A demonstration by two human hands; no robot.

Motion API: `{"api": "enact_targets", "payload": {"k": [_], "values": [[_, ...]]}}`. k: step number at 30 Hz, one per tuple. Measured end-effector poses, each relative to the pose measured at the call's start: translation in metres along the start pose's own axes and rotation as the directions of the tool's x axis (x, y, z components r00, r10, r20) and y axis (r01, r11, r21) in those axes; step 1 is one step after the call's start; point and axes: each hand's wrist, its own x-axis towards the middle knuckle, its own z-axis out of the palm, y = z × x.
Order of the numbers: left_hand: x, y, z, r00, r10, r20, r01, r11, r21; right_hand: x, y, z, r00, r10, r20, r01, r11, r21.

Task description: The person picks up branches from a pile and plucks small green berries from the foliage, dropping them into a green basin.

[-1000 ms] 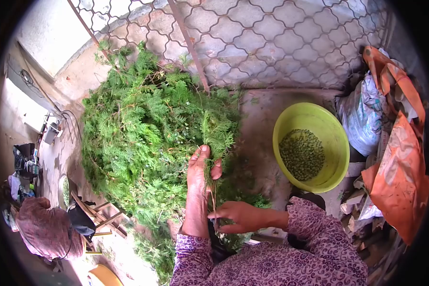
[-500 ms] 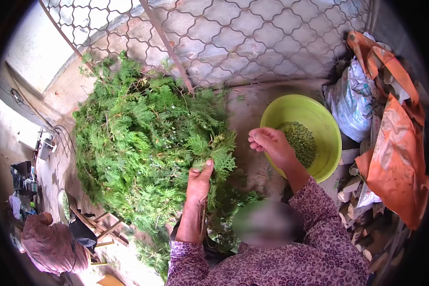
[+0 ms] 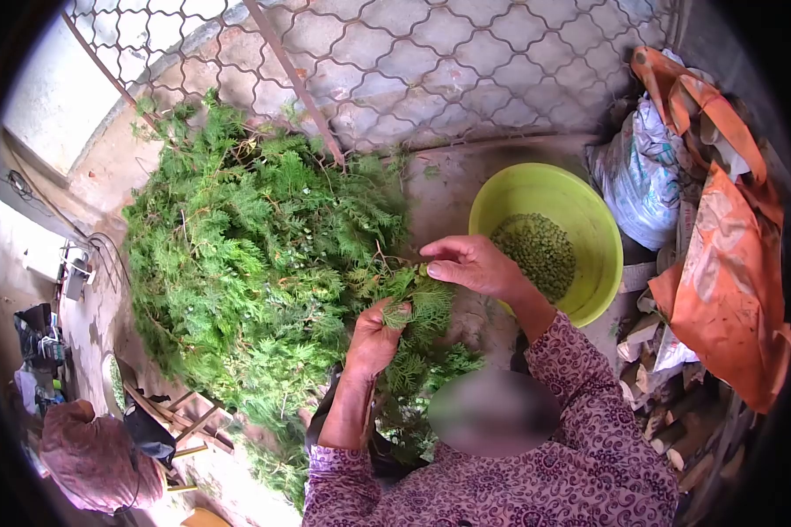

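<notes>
the green sprig stood up out of the person's left hand, its flat, ferny fronds fanning out beyond the thumb and leaning toward the other hand. that left hand was clamped on its lower part, fingers curled round and thumb pressed over. the right hand was held just beside the sprig's upper edge, palm turned inward, forefinger and thumb apart with a narrow gap between them. its thumb tip was right by the fronds; from where i stood i couldn't tell whether it touched them.

both arms came out of purple patterned sleeves. left of the hands and beyond them spread a big heap of leafy branches on the ground. to the right, partly behind the right wrist, was a yellow-green basin with a layer of small green pieces in its bottom. past it a white sack leaned next to a crumpled orange sheet. over to the left, well apart, was another person in a dark reddish top, and at the back rose a wire mesh.
</notes>
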Motion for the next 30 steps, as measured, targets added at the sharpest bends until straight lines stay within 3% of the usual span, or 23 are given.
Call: {"api": "enact_targets", "payload": {"k": [6, 10, 12, 15, 16, 18, 19, 21, 22, 23, 24, 25, 28, 29, 30], "values": [[-0.001, -0.003, -0.006, 0.999, 0.009, 0.044, -0.008, 1.0, -0.016, -0.006, -0.001, -0.007, 0.994, -0.05, 0.092, 0.067, 0.979, -0.192], [0.0, -0.007, -0.008, 0.999, 0.02, 0.051, -0.021, 1.0, 0.014, -0.006, -0.002, -0.003, 0.999, -0.019, 0.045, 0.03, 0.966, -0.257], [0.001, -0.013, -0.009, 0.997, 0.069, 0.028, -0.07, 0.996, 0.062, -0.007, -0.002, 0.002, 0.996, -0.005, -0.085, -0.005, 0.992, -0.122], [-0.002, -0.004, -0.004, 0.997, 0.027, 0.072, -0.029, 0.999, 0.025, -0.006, -0.004, 0.003, 0.985, 0.061, -0.164, -0.064, 0.998, -0.013], [-0.003, -0.001, -0.001, 0.997, 0.026, 0.073, -0.028, 0.999, 0.025, -0.006, -0.001, 0.004, 0.984, 0.062, -0.165, -0.065, 0.998, -0.013], [-0.003, 0.003, 0.006, 0.996, -0.051, 0.078, 0.05, 0.998, 0.023, -0.002, 0.011, 0.004, 0.968, 0.148, -0.204, -0.102, 0.97, 0.219], [-0.002, 0.002, 0.007, 0.996, -0.053, 0.076, 0.051, 0.998, 0.022, -0.001, 0.013, 0.005, 0.968, 0.15, -0.202, -0.105, 0.97, 0.219], [0.001, -0.003, 0.007, 0.996, -0.003, 0.086, 0.006, 1.0, -0.029, 0.0, 0.016, 0.006, 0.957, 0.221, -0.188, -0.11, 0.875, 0.471], [0.002, -0.006, 0.007, 0.996, -0.003, 0.086, 0.006, 1.0, -0.03, 0.001, 0.015, 0.009, 0.957, 0.222, -0.187, -0.111, 0.875, 0.471], [0.003, -0.009, 0.007, 0.996, 0.022, 0.088, -0.024, 1.0, 0.018, 0.002, 0.015, 0.014, 0.939, 0.035, -0.341, -0.017, 0.998, 0.057], [0.004, -0.012, 0.008, 0.994, 0.048, 0.093, -0.054, 0.996, 0.065, 0.002, 0.014, 0.018, 0.896, -0.196, -0.399, 0.036, 0.926, -0.376], [0.005, -0.013, 0.008, 0.994, 0.048, 0.097, -0.054, 0.996, 0.066, 0.003, 0.015, 0.019, 0.894, -0.197, -0.402, 0.035, 0.926, -0.376], [0.004, -0.01, 0.007, 0.993, 0.083, 0.089, -0.087, 0.995, 0.038, 0.007, 0.025, 0.019, 0.886, -0.163, -0.435, 0.006, 0.941, -0.339], [0.003, -0.007, 0.007, 0.995, 0.046, 0.084, -0.049, 0.998, 0.036, 0.007, 0.029, 0.015, 0.908, -0.036, -0.418, 0.031, 0.999, -0.02], [0.002, -0.005, 0.007, 0.997, 0.007, 0.079, -0.01, 0.999, 0.032, 0.008, 0.032, 0.013, 0.929, 0.079, -0.36, 0.036, 0.952, 0.303]]}}
